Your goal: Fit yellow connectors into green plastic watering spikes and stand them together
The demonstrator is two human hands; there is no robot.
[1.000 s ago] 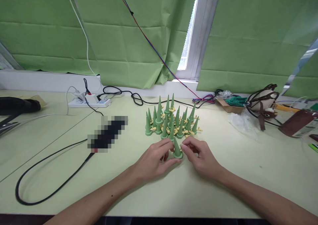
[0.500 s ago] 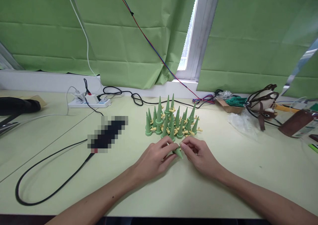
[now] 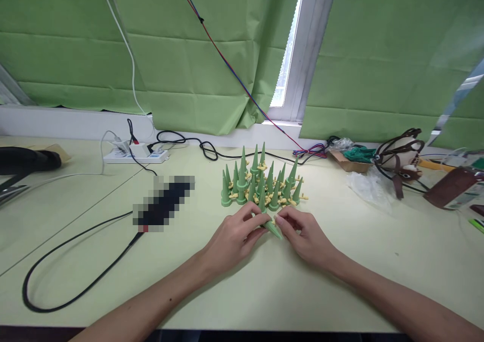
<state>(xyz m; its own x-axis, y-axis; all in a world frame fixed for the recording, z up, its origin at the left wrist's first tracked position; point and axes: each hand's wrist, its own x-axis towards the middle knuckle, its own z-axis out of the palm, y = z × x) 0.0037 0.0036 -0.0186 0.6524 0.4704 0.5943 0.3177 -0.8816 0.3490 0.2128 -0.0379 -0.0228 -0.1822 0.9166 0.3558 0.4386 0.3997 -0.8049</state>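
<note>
My left hand point(image 3: 234, 236) and my right hand point(image 3: 302, 233) meet over the pale green table point(image 3: 340, 276), both pinching one green plastic cone point(image 3: 273, 227). The cone lies tilted, its tip pointing down and to the right toward me. My left fingers curl round its wide end; my right fingertips press on its upper side. Just behind my hands stands a cluster of several upright green cones with small yellow pieces point(image 3: 260, 183) among them.
A black cable point(image 3: 68, 266) loops across the left of the table to a blurred dark device point(image 3: 162, 203). A white power strip point(image 3: 136, 154) sits by the wall. A bag with brown straps point(image 3: 401, 155), clear plastic point(image 3: 368, 186) and a small box point(image 3: 350, 161) lie at the right.
The cone stood upright between my hands a second ago; it now lies tipped over with its tip toward me. Both hands stayed in place.
</note>
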